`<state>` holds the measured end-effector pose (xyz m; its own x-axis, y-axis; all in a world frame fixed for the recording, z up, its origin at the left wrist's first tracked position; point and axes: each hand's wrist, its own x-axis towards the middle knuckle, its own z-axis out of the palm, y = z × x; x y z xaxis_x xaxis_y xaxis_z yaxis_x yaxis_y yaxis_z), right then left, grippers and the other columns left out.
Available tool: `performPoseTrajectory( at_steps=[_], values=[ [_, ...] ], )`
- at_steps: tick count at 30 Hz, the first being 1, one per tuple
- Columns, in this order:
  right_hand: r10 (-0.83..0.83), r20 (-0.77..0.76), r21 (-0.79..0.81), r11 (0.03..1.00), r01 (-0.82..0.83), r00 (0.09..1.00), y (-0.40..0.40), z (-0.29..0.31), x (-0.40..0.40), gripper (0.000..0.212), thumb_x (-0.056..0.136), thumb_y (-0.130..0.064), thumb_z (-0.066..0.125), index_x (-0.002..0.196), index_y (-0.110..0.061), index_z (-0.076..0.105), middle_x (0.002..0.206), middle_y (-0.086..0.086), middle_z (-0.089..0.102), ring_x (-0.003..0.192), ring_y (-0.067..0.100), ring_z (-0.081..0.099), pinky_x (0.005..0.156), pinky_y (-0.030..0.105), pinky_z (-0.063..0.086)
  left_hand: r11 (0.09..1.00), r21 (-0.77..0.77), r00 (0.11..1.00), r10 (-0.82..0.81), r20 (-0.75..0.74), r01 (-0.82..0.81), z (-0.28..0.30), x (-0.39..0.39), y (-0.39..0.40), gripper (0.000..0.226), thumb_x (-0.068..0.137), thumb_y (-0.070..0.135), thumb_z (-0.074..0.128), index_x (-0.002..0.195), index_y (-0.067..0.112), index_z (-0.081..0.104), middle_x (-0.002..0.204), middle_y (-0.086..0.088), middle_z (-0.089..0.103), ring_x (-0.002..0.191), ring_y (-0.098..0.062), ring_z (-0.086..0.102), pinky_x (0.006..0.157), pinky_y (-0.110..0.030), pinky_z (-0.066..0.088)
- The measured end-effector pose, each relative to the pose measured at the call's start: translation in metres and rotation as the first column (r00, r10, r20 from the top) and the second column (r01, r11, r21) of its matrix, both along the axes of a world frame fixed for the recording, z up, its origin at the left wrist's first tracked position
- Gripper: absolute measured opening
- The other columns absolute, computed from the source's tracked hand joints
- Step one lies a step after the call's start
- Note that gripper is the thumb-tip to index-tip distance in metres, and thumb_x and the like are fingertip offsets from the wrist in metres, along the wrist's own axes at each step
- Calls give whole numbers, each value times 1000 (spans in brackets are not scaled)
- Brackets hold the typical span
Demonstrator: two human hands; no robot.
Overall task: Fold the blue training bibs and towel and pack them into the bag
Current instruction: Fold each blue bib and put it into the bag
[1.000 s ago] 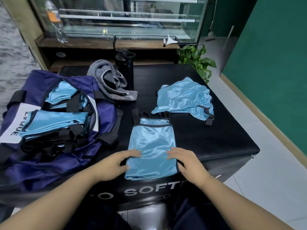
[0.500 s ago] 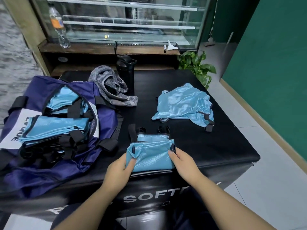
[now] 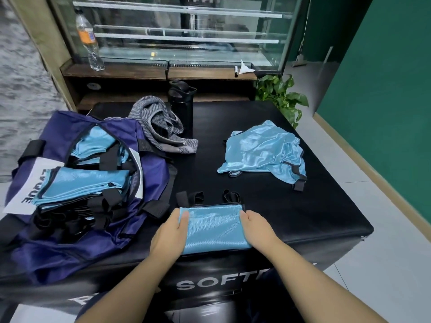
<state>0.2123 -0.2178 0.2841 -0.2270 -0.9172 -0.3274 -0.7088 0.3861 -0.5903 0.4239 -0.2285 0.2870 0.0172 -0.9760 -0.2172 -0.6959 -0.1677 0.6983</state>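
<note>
Head view is showing a folded light-blue mesh training bib lying flat near the front edge of the black padded desk, its black straps poking out beyond the far edge of the fold. The person's left hand is resting on the bib's left edge with fingers straight and laid over the cloth, pressing it down. The right hand is doing the same on the right edge, fingers extended and flat, gripping nothing. To the left, a large navy-blue duffel bag is sitting open on the desk, already holding several folded blue bibs with black straps bunched beside them. Further back, a grey striped towel is lying crumpled, touching the bag's far end and just beside a black drinking bottle. On the right side of the desk, well apart from the hands, a loose heap of shiny light-blue bibs is lying unfolded; how many are in it is hard to tell. Behind the desk, a clear plastic bottle is standing on a wooden counter ledge, and a green leafy plant is sitting at the far right corner.
</note>
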Motion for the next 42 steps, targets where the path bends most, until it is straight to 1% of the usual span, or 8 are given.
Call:
performPoseTrajectory(
  at_steps=[12, 18, 21, 26, 30, 33, 36, 42],
  values=[
    [9, 0, 150, 989, -9, 1000, -14, 15, 2, 39, 103, -26, 28, 68, -16, 42, 95, 12, 53, 86, 25, 48, 75, 26, 35, 979, 180, 982, 66, 178, -98, 4, -12, -18, 49, 78, 61, 59, 92, 15, 62, 90, 0, 66, 86, -22, 63, 73, -30, 50],
    [85, -250, 1, 996, -87, 964, 5, 40, 14, 36, 94, -27, 46, 125, -14, 34, 123, 6, 49, 107, 25, 55, 82, 34, 45, 998, 42, 985, 31, 172, -39, 14, -8, -6, 32, 82, 49, 55, 81, 17, 58, 89, 1, 62, 84, -20, 60, 75, -32, 50],
    [352, -351, -239, 862, -447, 868, 9, 76, 30, 73, 86, -27, 58, 147, -22, 17, 147, -1, 23, 132, 19, 27, 104, 29, 32, 998, -33, 967, -50, 251, 60, 38, 0, -7, 26, 86, 44, 53, 81, 20, 47, 89, 2, 59, 90, -24, 60, 72, -30, 44],
    [611, -524, -248, 557, -793, 593, -1, 120, 81, 87, 79, -14, 64, 151, -23, 15, 159, -11, 10, 147, 10, -4, 116, 44, -2, 941, -196, 897, -179, 404, 276, 85, 4, -9, 28, 82, 33, 51, 108, 22, 54, 105, -3, 66, 98, -27, 62, 73, -31, 44],
    [681, -419, -204, 574, -793, 601, -11, 135, 104, 87, 79, -13, 72, 148, -22, 20, 144, -5, 40, 126, 16, 33, 117, 42, 7, 937, -131, 886, -251, 389, 323, 113, 26, -8, 39, 75, 27, 55, 114, 26, 56, 101, 1, 67, 93, -22, 63, 75, -31, 50],
    [711, -314, -205, 596, -776, 629, -14, 139, 119, 70, 80, -26, 75, 134, -28, 31, 123, -6, 57, 98, 21, 40, 98, 37, 34, 932, -122, 910, -295, 292, 342, 128, 51, -4, 23, 70, 19, 68, 88, 29, 56, 97, 4, 68, 91, -16, 63, 76, -28, 50],
    [714, -361, -194, 572, -797, 600, -19, 143, 133, 48, 84, -30, 69, 120, -19, 40, 109, 3, 63, 97, 27, 52, 80, 31, 34, 928, -206, 949, -289, 131, 311, 132, 74, -1, 27, 68, 14, 73, 69, 31, 52, 77, 11, 64, 72, -6, 58, 64, -22, 44],
    [697, -161, -296, 641, -708, 698, -39, 160, 152, 24, 85, -36, 68, 79, -17, 54, 70, -9, 51, 63, 4, 45, 59, 24, 34, 966, -248, 954, -135, -269, 67, 127, 116, -6, 46, 57, 44, 75, 96, 32, 53, 82, 8, 68, 70, -3, 63, 70, -25, 51]
  ],
)
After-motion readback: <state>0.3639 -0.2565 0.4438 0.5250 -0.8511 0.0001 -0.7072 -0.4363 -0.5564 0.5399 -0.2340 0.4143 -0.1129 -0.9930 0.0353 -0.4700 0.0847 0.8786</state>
